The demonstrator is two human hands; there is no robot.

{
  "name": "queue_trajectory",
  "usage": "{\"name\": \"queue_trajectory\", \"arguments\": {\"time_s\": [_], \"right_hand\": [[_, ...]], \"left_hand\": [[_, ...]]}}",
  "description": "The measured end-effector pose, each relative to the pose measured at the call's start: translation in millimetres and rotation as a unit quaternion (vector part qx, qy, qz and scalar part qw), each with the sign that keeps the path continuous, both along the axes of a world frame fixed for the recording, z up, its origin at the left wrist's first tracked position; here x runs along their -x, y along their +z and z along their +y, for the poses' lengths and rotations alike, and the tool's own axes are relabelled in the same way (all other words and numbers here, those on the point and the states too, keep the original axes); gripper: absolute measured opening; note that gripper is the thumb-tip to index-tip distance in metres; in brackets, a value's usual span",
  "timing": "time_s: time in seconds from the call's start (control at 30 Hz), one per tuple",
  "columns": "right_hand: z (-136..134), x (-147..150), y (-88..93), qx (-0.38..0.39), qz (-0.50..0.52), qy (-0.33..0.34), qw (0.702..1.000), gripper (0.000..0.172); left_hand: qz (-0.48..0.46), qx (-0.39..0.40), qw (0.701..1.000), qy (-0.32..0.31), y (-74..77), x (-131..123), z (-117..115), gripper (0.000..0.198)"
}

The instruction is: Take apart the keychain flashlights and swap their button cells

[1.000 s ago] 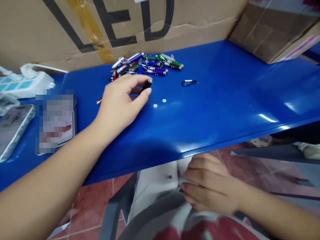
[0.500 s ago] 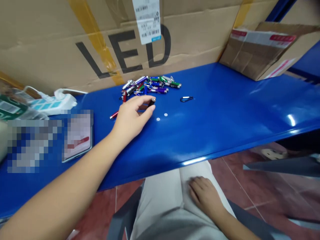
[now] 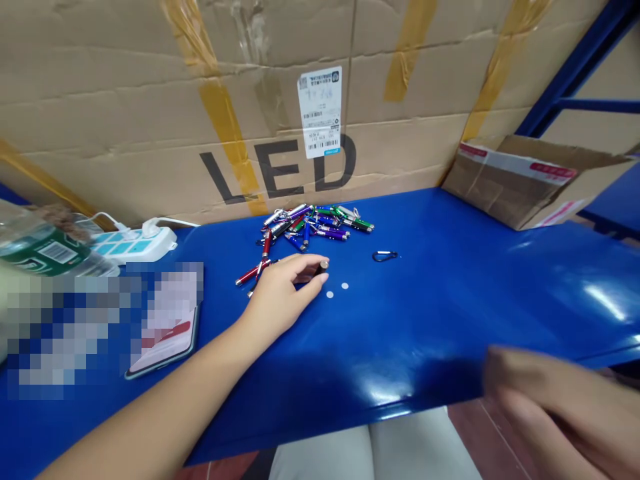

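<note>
My left hand [image 3: 285, 293] rests on the blue table [image 3: 450, 293], its fingers closed round a small black keychain flashlight [image 3: 320, 268]. Just right of its fingertips lie two small silver button cells [image 3: 337, 290]. Behind the hand sits a pile of several coloured keychain flashlights [image 3: 315, 223], and a red one [image 3: 254, 272] lies by the wrist. A loose carabiner clip [image 3: 385, 256] lies to the right of the pile. My right hand [image 3: 560, 413] is at the lower right over the table's front edge, blurred by motion, so its fingers cannot be made out.
A big cardboard box [image 3: 280, 100] marked LED stands along the back of the table. A smaller open carton [image 3: 530, 180] sits at the back right. At the left are a power strip [image 3: 135, 243], a phone [image 3: 170, 333], and a plastic bottle [image 3: 45, 250].
My right hand has risen from my lap to the table's front edge at the right. The view has tilted upward. My left hand keeps its hold on the black flashlight.
</note>
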State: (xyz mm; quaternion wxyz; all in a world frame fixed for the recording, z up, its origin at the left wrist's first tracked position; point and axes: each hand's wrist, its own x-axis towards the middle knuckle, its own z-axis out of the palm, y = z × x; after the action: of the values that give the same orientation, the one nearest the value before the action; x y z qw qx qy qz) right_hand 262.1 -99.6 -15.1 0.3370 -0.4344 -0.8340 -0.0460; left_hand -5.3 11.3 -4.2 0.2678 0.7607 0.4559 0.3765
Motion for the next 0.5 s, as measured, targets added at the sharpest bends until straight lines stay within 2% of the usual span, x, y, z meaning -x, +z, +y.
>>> {"name": "queue_trajectory", "arguments": {"time_s": [0.03,0.07,0.13,0.2,0.27,0.4,0.5], "right_hand": [[25.0,11.3,21.7,-0.014,-0.031,0.004,0.999,0.035],[49.9,24.6,37.5,0.004,-0.089,0.022,0.996,0.038],[94.5,51.8,50.9,0.035,-0.172,0.062,0.983,0.035],[125.7,71.5,45.4,0.046,-0.199,0.075,0.976,0.028],[141.3,78.7,30.9,0.075,-0.24,0.065,0.966,0.028],[143.0,69.3,5.1,0.061,-0.231,0.08,0.968,0.034],[139.2,62.4,0.6,0.053,-0.189,0.072,0.978,0.031]], "left_hand": [[0.0,0.004,1.0,0.0,0.5,-0.1,-0.4,0.02],[-0.002,0.006,1.0,0.0,0.6,0.0,-0.5,0.02],[-0.012,0.01,1.0,0.004,0.1,0.6,-0.2,0.02],[-0.019,0.016,1.0,0.016,-0.9,1.5,0.6,0.02],[-0.024,0.025,0.999,0.033,-2.1,2.2,1.0,0.02],[-0.037,0.045,0.996,0.071,-2.6,4.1,-1.9,0.019],[0.022,0.031,0.997,0.066,0.3,6.6,-5.3,0.02]]}}
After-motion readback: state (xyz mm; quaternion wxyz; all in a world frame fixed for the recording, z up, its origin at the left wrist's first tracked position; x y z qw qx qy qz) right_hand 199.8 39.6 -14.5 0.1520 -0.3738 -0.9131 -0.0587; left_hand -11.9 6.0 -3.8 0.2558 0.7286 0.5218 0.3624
